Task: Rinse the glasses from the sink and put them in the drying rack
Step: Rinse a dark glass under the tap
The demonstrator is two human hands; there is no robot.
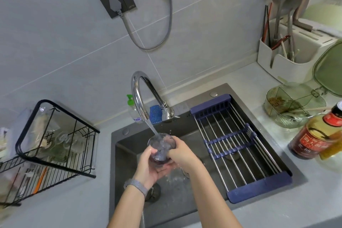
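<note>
Both forearms reach up from the lower edge over the dark sink [129, 153], where the faucet [137, 89] runs a stream into the glass [160, 149]. To the right a blue drying rack [259, 189] spans the basin (a black wire rack [55, 144] stands on the left counter). The left hand [150, 165] cups the glass from below, fingers curled round it; the right hand [178, 151] grips its rim side. Best to tilt and turn it so water sweeps every wall, then drain before racking.
</note>
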